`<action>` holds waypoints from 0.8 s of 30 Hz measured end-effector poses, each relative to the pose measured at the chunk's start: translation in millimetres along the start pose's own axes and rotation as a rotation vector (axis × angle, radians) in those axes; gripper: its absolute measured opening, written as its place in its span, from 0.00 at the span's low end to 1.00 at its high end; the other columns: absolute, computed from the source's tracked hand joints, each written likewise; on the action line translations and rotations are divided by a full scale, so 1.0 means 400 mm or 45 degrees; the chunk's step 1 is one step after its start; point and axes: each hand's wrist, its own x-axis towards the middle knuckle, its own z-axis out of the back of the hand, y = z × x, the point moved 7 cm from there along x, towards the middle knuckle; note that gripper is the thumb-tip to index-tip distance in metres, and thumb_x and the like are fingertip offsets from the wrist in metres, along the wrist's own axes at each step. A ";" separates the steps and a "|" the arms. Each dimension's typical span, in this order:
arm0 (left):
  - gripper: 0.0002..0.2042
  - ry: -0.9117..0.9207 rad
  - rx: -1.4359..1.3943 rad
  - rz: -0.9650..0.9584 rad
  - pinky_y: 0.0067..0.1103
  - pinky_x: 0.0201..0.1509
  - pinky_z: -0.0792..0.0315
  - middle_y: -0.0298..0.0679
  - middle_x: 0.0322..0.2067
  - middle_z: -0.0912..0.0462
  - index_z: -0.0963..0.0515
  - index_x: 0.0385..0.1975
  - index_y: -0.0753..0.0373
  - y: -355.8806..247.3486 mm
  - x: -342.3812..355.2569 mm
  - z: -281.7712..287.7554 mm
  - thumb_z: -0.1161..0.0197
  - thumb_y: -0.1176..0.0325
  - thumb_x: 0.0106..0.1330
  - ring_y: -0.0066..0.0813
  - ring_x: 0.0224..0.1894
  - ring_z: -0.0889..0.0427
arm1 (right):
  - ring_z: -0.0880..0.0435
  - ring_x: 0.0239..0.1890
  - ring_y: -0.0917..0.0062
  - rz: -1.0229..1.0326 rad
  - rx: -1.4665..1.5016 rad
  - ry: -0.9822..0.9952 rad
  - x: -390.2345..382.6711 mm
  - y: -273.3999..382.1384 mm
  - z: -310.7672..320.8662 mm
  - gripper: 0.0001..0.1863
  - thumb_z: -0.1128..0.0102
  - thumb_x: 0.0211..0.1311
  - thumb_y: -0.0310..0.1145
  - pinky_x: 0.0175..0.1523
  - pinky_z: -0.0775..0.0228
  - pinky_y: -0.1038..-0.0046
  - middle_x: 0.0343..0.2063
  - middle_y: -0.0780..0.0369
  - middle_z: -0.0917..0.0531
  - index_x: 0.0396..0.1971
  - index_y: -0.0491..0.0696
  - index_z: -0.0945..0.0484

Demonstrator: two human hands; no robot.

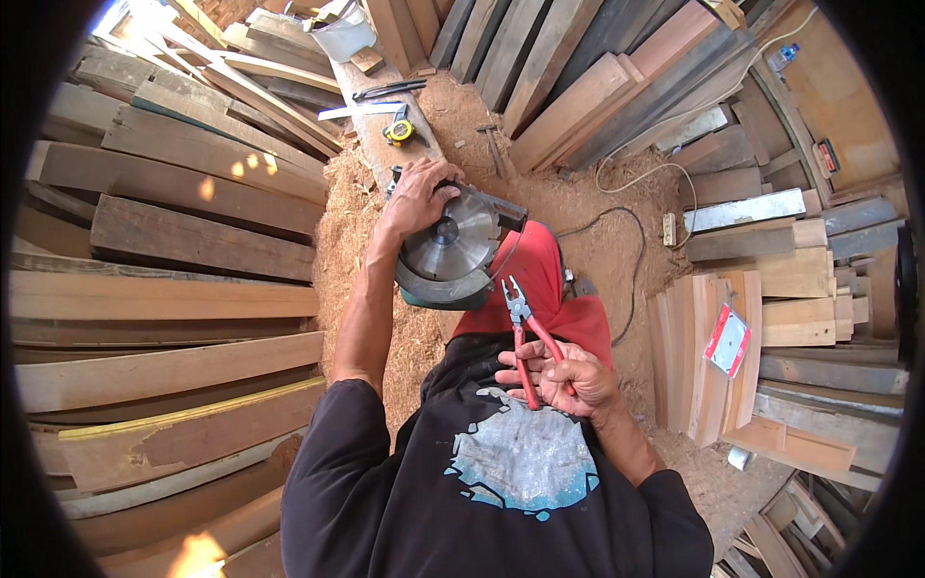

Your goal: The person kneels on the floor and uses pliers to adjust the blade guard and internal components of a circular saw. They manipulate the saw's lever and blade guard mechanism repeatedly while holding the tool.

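A circular saw (466, 223) lies on its side by my knees, its round toothed blade and dark guard facing up. My left hand (424, 197) grips the saw's far left edge, fingers bent over it beside the blade. In front of my shirt, my right hand (564, 380) holds combination pliers (518, 306) by their red handles. The handles are spread and the jaws are parted, pointing away from me toward the saw. The pliers' jaws stand apart from the blade, with nothing between them.
A plank (400, 154) beyond the saw carries a yellow tape measure (399, 131) and a try square (361, 111). A hammer (494, 154) rests on sawdust. Stacked timber lines both sides. A black cord (642, 255) and a white socket block (669, 229) lie right.
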 end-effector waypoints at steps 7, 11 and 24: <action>0.12 -0.024 0.043 0.061 0.35 0.61 0.31 0.42 0.43 0.14 0.18 0.46 0.60 0.037 0.016 -0.002 0.31 0.68 0.63 0.45 0.52 0.21 | 0.27 0.68 0.50 -0.017 -0.022 0.087 0.002 0.003 -0.006 0.30 0.44 0.60 0.22 0.71 0.36 0.44 0.64 0.48 0.25 0.64 0.34 0.34; 0.13 -0.077 0.019 0.094 0.35 0.61 0.29 0.42 0.44 0.14 0.17 0.47 0.60 0.068 0.022 0.001 0.32 0.69 0.63 0.45 0.52 0.20 | 0.27 0.68 0.50 -0.053 -0.057 0.082 0.012 0.013 -0.003 0.32 0.45 0.57 0.20 0.69 0.31 0.47 0.63 0.49 0.25 0.65 0.33 0.35; 0.13 -0.096 -0.036 0.105 0.34 0.59 0.31 0.42 0.40 0.15 0.17 0.47 0.60 0.082 0.015 0.002 0.31 0.69 0.62 0.43 0.49 0.20 | 0.24 0.65 0.50 0.030 -0.189 0.057 0.025 0.028 0.038 0.31 0.50 0.54 0.17 0.64 0.24 0.50 0.64 0.48 0.27 0.62 0.31 0.32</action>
